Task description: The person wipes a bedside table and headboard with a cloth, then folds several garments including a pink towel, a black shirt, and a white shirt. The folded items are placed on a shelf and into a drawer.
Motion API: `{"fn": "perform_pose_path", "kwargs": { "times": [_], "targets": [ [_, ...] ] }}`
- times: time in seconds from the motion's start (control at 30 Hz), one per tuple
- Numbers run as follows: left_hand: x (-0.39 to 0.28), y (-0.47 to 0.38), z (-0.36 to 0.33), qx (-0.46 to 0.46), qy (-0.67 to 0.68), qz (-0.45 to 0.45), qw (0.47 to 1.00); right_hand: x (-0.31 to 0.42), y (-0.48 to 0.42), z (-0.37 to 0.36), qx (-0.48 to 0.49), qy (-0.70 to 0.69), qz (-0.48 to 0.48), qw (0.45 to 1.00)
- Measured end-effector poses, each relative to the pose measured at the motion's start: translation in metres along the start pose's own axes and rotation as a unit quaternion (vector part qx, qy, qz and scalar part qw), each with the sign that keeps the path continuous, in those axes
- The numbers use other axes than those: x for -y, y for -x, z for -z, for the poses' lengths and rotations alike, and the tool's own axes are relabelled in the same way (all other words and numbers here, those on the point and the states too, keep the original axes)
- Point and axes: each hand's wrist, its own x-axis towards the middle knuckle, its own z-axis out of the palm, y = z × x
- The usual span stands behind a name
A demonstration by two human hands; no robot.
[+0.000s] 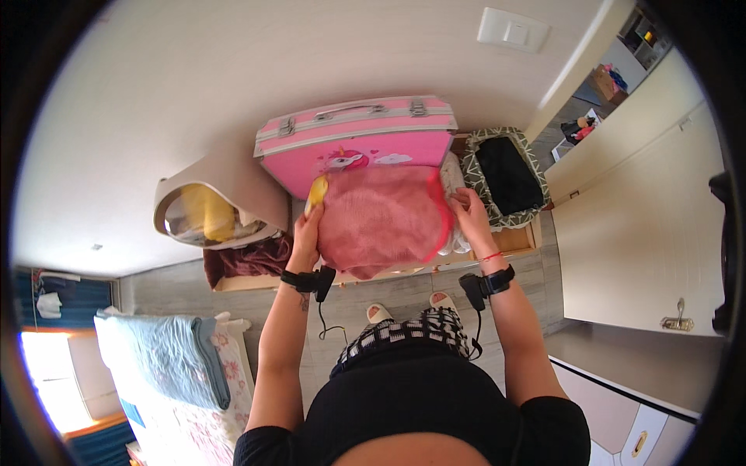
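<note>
A pink fleecy cloth (379, 221) with a brighter red-pink border is spread between my hands, in front of a pink hard case (361, 145) with a unicorn picture and metal latches. My left hand (307, 230) grips its left edge, where a yellow piece (317, 192) sticks up; whether that piece belongs to the cloth is unclear. My right hand (471, 215) is at the red-pink border, fingers slightly bent; whether they pinch it is not plain. White knitted fabric (452, 175) lies under and beside that hand.
A beige container with a clear window (201, 215) stands left, above dark brown fabric (262, 256). On the right is a patterned fabric-lined basket (539, 175) holding black cloth (508, 175). A light wooden unit (513, 240) runs below. Beyond are a door (641, 233) and a bed (192, 431).
</note>
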Motion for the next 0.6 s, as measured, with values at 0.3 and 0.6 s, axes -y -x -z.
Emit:
{"fn": "perform_pose_path", "kwargs": {
  "times": [0.3, 0.6],
  "targets": [
    [0.054, 0.002, 0.028, -0.134, -0.237, -0.196, 0.942, -0.048, -0.016, -0.021, -0.004, 0.423, 0.104, 0.9],
    [0.041, 0.042, 0.019, -0.104, -0.367, -0.316, 0.869, 0.062, -0.022, 0.056, -0.048, -0.199, 0.102, 0.974]
  ]
}}
